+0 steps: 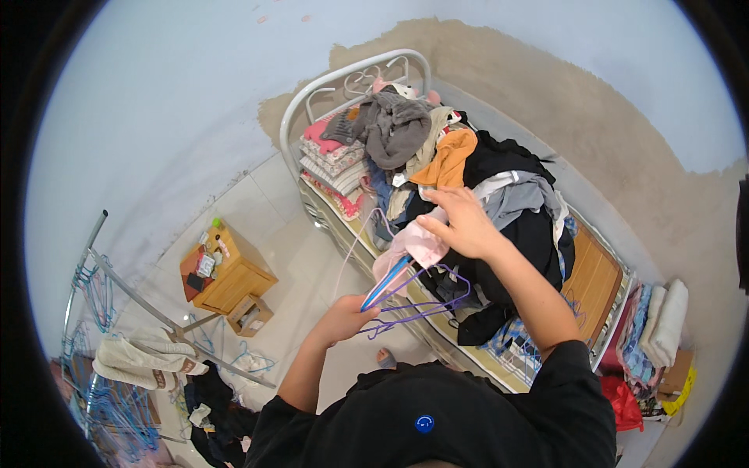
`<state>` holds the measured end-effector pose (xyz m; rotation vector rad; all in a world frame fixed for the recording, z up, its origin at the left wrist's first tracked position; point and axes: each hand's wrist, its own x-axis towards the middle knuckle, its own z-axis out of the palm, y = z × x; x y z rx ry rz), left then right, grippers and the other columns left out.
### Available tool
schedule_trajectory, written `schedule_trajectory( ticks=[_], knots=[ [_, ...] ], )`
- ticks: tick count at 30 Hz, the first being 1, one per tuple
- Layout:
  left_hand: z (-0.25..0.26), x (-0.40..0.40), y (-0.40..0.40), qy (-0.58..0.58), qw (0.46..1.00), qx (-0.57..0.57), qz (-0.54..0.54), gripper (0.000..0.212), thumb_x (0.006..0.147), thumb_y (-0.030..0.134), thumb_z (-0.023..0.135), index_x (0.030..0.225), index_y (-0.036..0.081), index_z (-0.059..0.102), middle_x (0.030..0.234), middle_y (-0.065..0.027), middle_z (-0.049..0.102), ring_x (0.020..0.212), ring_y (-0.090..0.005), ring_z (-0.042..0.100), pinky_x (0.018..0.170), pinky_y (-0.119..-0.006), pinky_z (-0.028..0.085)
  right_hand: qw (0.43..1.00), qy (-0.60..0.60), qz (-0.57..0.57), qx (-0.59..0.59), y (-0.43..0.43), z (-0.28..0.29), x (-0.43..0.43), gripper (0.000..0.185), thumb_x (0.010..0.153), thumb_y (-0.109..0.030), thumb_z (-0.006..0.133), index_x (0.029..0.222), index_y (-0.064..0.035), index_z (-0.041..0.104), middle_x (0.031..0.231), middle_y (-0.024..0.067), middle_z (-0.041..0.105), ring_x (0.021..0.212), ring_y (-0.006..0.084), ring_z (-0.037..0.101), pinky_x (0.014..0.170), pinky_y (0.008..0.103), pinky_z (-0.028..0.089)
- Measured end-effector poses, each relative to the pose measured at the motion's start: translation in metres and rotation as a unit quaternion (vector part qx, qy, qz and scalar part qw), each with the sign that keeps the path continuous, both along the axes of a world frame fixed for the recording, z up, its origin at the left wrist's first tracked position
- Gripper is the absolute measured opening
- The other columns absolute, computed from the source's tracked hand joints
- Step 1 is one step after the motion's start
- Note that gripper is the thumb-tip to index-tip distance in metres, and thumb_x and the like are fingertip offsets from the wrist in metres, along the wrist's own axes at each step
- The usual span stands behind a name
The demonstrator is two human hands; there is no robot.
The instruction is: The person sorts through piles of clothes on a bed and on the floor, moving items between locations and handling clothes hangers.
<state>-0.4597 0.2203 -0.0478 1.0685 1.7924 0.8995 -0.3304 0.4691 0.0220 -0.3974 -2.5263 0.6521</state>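
Observation:
My left hand [346,319] grips a bunch of plastic hangers, among them purple hangers [409,310] that fan out to the right and a blue one. A light pink garment [418,243] hangs over the far part of the bunch. My right hand [462,222] is spread at the upper right edge of this garment; whether its fingers pinch the cloth cannot be told. A pale pink hanger [354,243] sticks out at the garment's left. Just beyond, a heap of clothes lies on the bed, with an orange garment [447,158], a grey fluffy garment [398,126] and black garments [515,257].
The white metal headboard [351,70] stands at the far end of the bed. A wooden cabinet [234,269] is on the floor at left. Near it, a metal rack [137,298] holds hangers and a beige towel [146,357]. Folded bedding [661,327] is stacked at right.

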Motion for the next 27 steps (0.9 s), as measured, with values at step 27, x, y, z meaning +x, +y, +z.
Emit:
schedule_trajectory(
  ticks=[27],
  knots=[
    [-0.008, 0.042, 0.077, 0.096, 0.994, 0.005, -0.042, 0.016, 0.079, 0.014, 0.056, 0.072, 0.0, 0.054, 0.06, -0.0057, 0.052, 0.058, -0.0128, 0.046, 0.057, -0.03, 0.04, 0.961, -0.156, 0.163, 0.159, 0.014, -0.002, 0.008, 0.01, 0.064, -0.016, 0.06, 0.067, -0.007, 0.06, 0.064, 0.0135, 0.059, 0.065, 0.0298, 0.061, 0.055, 0.0378, 0.047]
  ],
)
